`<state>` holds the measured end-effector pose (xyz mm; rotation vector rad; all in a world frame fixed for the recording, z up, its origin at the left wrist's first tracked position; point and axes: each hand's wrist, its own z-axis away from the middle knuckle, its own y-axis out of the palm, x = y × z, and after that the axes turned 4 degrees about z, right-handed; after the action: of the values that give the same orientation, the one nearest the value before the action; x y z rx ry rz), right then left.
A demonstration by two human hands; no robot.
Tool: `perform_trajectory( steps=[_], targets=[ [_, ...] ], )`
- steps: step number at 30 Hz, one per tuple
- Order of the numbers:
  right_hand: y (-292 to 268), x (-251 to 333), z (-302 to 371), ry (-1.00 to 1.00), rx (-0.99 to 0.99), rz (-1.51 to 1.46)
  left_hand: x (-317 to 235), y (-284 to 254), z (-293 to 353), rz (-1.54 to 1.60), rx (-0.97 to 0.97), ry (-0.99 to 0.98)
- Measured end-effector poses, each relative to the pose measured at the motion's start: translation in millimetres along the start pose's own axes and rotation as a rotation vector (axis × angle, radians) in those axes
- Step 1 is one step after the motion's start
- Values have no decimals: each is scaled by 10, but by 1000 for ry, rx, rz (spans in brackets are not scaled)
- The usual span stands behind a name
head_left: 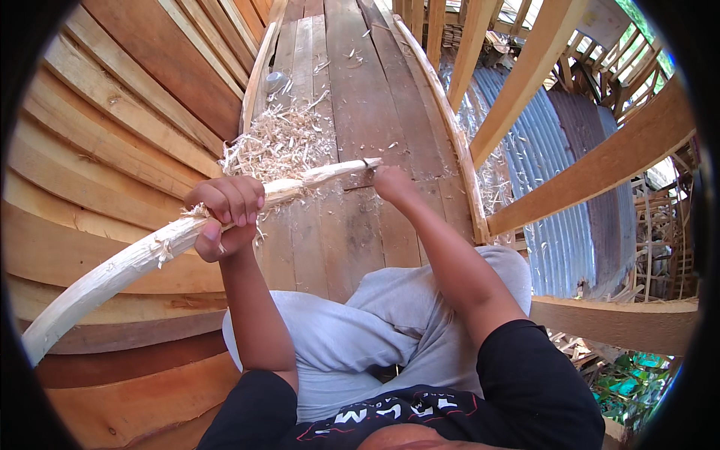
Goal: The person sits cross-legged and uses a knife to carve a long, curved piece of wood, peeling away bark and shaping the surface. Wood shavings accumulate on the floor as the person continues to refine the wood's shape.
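Note:
My left hand [227,212] is closed around a long, pale, peeled wooden pole [112,274]. The pole slants from the lower left up toward the middle, with ragged curls of wood clinging to it near my fingers. At its narrower far end my right hand [390,183] is closed on what looks like a knife [370,163]. Only a short dark piece of the blade shows there, against the pole's tip; the handle is hidden in my fist. Beyond the pole, a heap of wood shavings [283,142] lies on the plank floor [375,112].
A wall of overlapping boards [97,169] rises close on my left. A small clear cup [276,81] stands past the shavings. Along the right runs a raised wooden edge [450,120] with slanting posts [592,184]; corrugated metal sheets [551,195] lie beyond. My crossed legs [352,322] are in front.

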<state>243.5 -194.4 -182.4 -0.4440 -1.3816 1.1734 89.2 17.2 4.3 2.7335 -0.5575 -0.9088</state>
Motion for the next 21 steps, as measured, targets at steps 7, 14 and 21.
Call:
perform_trajectory(
  steps=[7,14,21],
  targets=[
    [-455,922,571,-6,61,-296,-118,-110,71,-24,-50,-11],
    [-391,917,591,-23,24,-293,-121,-256,107,20,-126,0],
    [-412,841,390,79,23,-321,-31,-71,0,5,-10,-7]
  ],
)
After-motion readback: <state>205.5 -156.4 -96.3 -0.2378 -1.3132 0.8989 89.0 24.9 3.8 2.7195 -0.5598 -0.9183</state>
